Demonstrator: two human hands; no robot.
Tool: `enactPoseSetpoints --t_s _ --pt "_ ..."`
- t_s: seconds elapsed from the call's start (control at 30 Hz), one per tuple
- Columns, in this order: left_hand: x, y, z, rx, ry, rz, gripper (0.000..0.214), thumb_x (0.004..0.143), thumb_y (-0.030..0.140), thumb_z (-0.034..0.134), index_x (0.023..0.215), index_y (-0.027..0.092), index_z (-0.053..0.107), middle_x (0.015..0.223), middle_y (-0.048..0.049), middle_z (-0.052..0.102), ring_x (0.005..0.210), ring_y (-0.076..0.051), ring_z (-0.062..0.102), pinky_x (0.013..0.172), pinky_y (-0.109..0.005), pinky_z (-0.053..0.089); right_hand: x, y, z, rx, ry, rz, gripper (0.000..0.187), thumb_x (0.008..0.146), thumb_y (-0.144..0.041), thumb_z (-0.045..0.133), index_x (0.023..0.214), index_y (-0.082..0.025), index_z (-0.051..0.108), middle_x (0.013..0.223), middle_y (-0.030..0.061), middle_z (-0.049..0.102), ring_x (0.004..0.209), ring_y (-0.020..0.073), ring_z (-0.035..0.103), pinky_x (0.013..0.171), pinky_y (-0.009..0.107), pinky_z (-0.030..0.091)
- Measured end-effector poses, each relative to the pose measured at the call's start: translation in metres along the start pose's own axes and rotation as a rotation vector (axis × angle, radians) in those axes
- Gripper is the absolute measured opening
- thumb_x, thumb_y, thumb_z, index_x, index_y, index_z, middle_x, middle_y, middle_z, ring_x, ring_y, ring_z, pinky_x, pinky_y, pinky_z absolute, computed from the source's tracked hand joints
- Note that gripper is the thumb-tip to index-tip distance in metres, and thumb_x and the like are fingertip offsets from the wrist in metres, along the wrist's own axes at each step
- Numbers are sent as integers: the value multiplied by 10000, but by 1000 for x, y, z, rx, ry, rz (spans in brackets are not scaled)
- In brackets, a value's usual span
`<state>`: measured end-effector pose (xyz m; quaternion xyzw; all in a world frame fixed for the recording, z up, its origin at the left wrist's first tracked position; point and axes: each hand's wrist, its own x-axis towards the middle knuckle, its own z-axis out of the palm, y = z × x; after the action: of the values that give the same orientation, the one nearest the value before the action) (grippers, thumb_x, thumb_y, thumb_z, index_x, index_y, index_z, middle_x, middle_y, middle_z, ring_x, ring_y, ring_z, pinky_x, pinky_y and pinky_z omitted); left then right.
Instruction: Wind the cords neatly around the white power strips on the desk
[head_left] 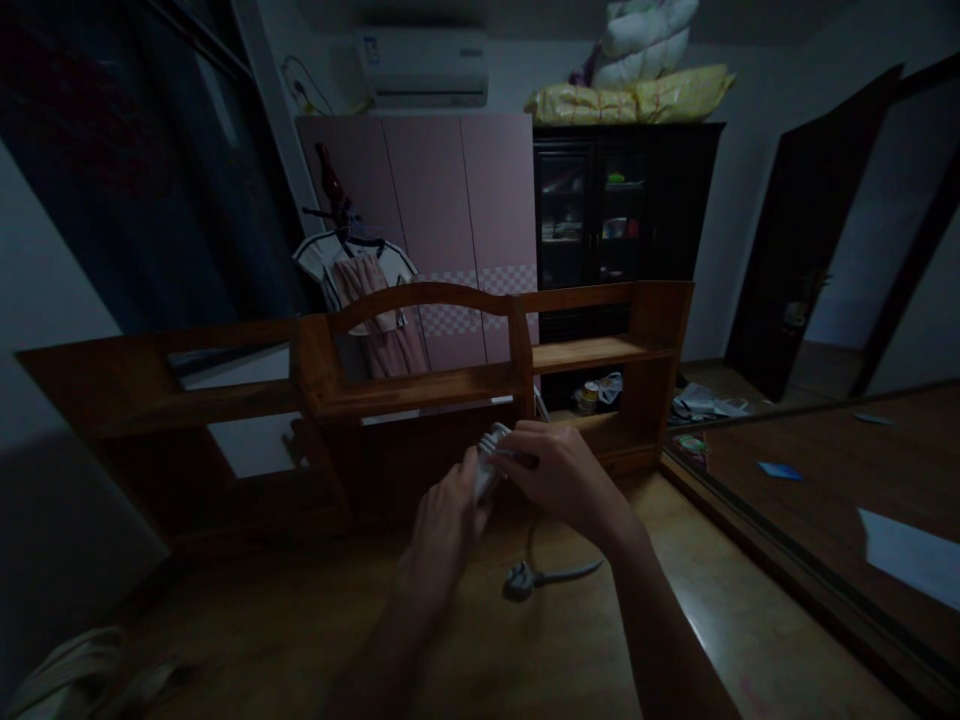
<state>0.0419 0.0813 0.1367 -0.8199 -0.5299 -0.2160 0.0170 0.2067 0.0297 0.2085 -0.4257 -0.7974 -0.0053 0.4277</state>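
Note:
In the middle of the view, a bundled white cable (487, 470) is held up above the wooden surface. My left hand (444, 520) wraps round its lower part, fingers closed. From the right, my right hand (559, 475) pinches the cable's upper end, where several loops show. The rest of the bundle is hidden by my fingers, and dim light blurs its detail. Below my hands a grey plug (519, 580) lies on the wooden surface (480, 660), pins up, with a short length of grey cord (571, 573) running right. Whether that cord joins the bundle, I cannot tell.
A low wooden shelf unit (420, 390) spans the view in front of my hands. Beyond it stand a pink wardrobe (431, 190) and a dark cabinet (682, 200). A wooden ledge (780, 570) borders the right side. Pale straps or fabric (71, 670) lie at bottom left.

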Motion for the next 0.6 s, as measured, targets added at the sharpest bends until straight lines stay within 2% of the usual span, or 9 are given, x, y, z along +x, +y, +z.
enactPoseSetpoints --t_s 0.1,0.17,0.23,0.3,0.4,0.5,0.6 --pt "-13 21 -1 11 -105 306 496 779 66 537 1227 254 439 1033 -66 637 933 -235 643 727 -284 449 -3 17 -11 116 60 92 200 835 -354 648 752 -173 658 690 -12 616 635 102 545 599 209 365" --pt "-21 37 -4 -12 -180 490 405 776 70 547 1134 248 484 971 -41 642 868 -221 650 696 -275 465 -7 28 -20 201 116 186 267 805 -424 663 744 -167 629 577 -43 536 525 83 460 504 206 302" --pt "-27 50 -8 11 -173 618 338 799 73 527 1106 209 487 967 -59 641 834 -221 649 677 -286 484 -9 34 -27 284 113 248 305 791 -459 663 739 -164 604 515 -68 437 462 66 360 447 208 219" --pt "-32 59 -13 77 -109 687 288 843 75 477 1107 189 487 976 -79 635 845 -230 639 682 -311 500 -10 36 -31 368 55 266 315 786 -466 664 728 -165 590 504 -78 379 443 56 302 428 211 169" --pt "-40 64 -24 117 -22 758 195 888 106 435 1061 175 493 908 -66 625 798 -221 621 642 -324 509 -8 39 -31 461 -18 290 319 795 -470 651 723 -162 604 519 -68 396 447 56 315 419 206 182" --pt "-50 64 -39 23 69 823 138 923 121 366 980 160 485 841 -48 609 732 -191 601 605 -308 503 -5 48 -25 550 -67 300 348 834 -479 600 716 -154 637 538 -44 449 474 70 373 431 206 235" --pt "-57 58 -57 -134 130 795 152 929 119 336 991 164 468 828 -40 608 724 -162 600 637 -283 507 -5 63 -20 636 -29 311 375 862 -485 554 704 -157 644 541 -38 435 478 76 368 442 210 250"
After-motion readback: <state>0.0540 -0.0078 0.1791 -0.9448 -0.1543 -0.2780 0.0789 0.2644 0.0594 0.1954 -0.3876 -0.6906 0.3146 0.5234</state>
